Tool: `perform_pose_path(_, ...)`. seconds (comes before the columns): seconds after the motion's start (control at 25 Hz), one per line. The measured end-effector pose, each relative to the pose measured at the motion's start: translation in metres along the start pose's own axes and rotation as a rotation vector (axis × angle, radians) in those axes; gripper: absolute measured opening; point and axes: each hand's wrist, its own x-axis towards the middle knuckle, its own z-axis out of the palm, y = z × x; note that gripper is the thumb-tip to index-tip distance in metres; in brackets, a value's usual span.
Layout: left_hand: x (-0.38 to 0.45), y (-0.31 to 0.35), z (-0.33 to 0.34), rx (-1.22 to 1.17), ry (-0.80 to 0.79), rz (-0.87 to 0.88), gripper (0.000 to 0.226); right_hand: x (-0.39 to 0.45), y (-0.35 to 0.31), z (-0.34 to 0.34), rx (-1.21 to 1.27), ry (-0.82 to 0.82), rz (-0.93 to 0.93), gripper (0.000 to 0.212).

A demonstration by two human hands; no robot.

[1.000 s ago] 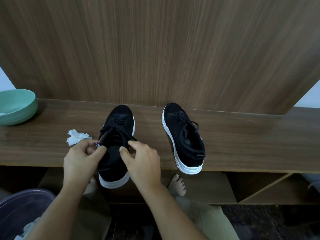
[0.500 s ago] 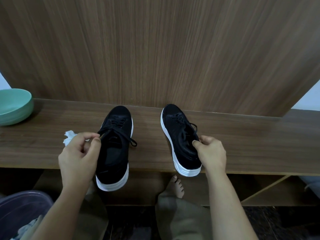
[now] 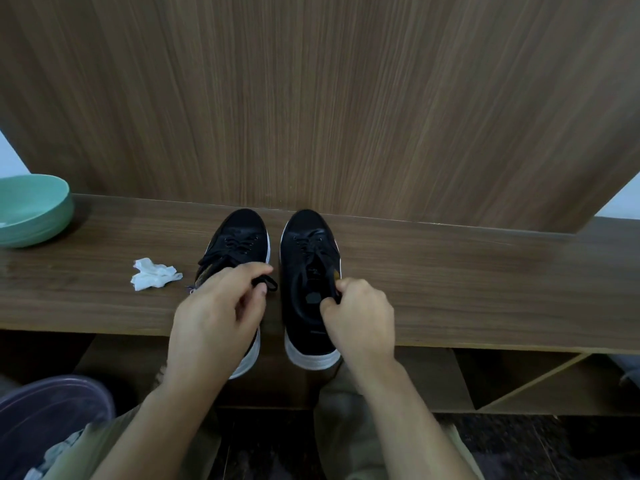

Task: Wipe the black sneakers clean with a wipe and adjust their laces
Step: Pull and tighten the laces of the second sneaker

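Two black sneakers with white soles stand side by side on the wooden shelf [image 3: 485,289], toes toward the back panel and heels over the front edge. My left hand [image 3: 214,317] lies over the heel half of the left sneaker [image 3: 242,233] and pinches its black lace between thumb and fingers. My right hand [image 3: 360,317] grips the right sneaker [image 3: 304,271] at its right collar edge, fingers curled around the rim. A crumpled white wipe [image 3: 154,273] lies on the shelf to the left of the shoes, apart from both hands.
A green bowl [image 3: 33,213] sits at the shelf's far left. A dark plastic tub [image 3: 45,410] stands on the floor at lower left. The wood back panel [image 3: 311,98] rises right behind the toes. My knees are below the shelf edge.
The right sneaker has moved left and straightened, now close beside the left one. My right hand stayed on its collar. My left hand shifted right over the left sneaker, uncovering the wipe.
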Motion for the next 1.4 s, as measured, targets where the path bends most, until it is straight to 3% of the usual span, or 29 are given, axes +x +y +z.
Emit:
perform_pose_path(0.08,0.012,0.001,0.002,0.15,-0.12,0.102,0.03,0.0,-0.001,0.003,-0.003,0.003,-0.024,0.017)
perform_pose_path(0.2,0.039,0.01,0.013,0.357,-0.359,0.107,0.048,0.002,-0.005,-0.003,0.065,0.035,-0.024,0.03)
perform_pose_path(0.28,0.052,0.016,0.024,0.514,-0.502,0.193,0.045,0.008,-0.009,-0.006,0.086,0.084,-0.009,0.032)
perform_pose_path(0.44,0.071,0.019,0.029,0.62,-0.538,0.339,0.026,0.021,-0.014,-0.013,0.099,0.072,0.049,0.008)
perform_pose_path(0.56,0.087,0.016,0.024,0.416,-0.516,0.258,0.022,0.028,-0.015,-0.036,0.384,0.038,0.1,0.004)
perform_pose_path(0.68,0.095,0.013,0.017,0.053,-0.44,-0.048,0.008,0.033,-0.024,-0.066,0.798,-0.266,0.233,0.017)
perform_pose_path(0.8,0.098,0.016,0.009,-0.219,-0.339,-0.237,0.007,0.037,-0.03,-0.093,0.911,-0.478,0.183,0.042)
perform_pose_path(0.88,0.1,0.021,0.002,-0.371,-0.317,-0.295,0.011,0.039,-0.034,-0.105,0.901,-0.441,0.078,0.05)
perform_pose_path(1.04,0.109,0.032,-0.015,-0.557,-0.275,-0.346,0.014,0.041,-0.041,-0.112,0.629,-0.113,-0.112,0.024)
perform_pose_path(1.16,0.117,0.038,-0.03,-0.607,-0.214,-0.368,0.011,0.045,-0.043,-0.111,0.383,0.127,-0.136,0.009)
perform_pose_path(1.4,0.134,0.045,-0.06,-0.775,-0.141,-0.43,0.014,0.044,-0.059,-0.13,0.802,0.109,0.01,0.02)
